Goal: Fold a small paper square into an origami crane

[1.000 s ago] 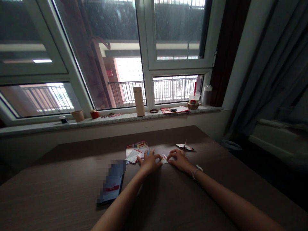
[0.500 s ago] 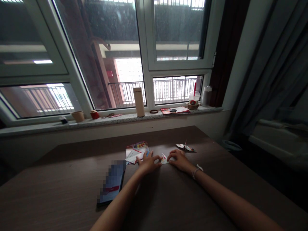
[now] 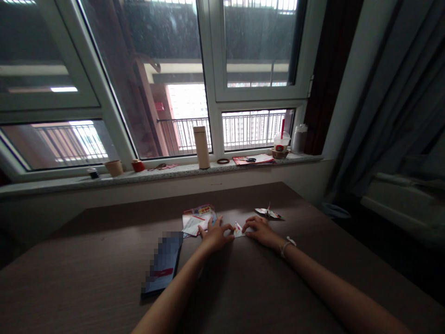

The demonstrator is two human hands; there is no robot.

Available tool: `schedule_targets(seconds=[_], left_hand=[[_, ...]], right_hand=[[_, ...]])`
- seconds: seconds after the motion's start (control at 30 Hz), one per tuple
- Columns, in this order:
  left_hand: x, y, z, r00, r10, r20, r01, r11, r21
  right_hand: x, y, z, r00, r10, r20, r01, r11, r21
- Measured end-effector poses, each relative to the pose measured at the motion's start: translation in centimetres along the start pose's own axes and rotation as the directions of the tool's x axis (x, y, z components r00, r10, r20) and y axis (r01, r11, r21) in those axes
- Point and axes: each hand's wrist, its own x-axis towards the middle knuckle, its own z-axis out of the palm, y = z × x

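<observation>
The left hand and right hand are bare, with slender fingers; the nails are too small and dim to make out. Both the left forearm and the right forearm are bare as well, slim at the wrist and broader toward the lower edge of the view. Around the right wrist runs a thin, whitish bracelet (cord or beads, I cannot tell which). A small white ornament, rather like a knot or bow, juts from it on the outer side.
</observation>
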Motion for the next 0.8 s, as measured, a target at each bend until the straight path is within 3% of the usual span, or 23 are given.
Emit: schedule_targets(seconds=[0.17,0.5,0.8], left_hand=[[0.0,0.1,0.1,1.000,0.004,-0.015,-0.004,1.000,0.001],[-0.3,1.1,1.2,0.985,0.009,-0.172,-0.009,1.000,0.000],[0.2,0.8,1.4,0.989,0.007,-0.147,-0.014,0.999,-0.048]], right_hand=[[-0.3,-0.8,-0.1,1.000,0.015,-0.022,-0.015,1.000,-0.017],[-1.0,-1.7,0.3,0.992,0.024,-0.124,-0.027,0.999,-0.023],[-1.0,-1.7,0.4,0.988,0.004,-0.155,-0.010,0.999,-0.039]])
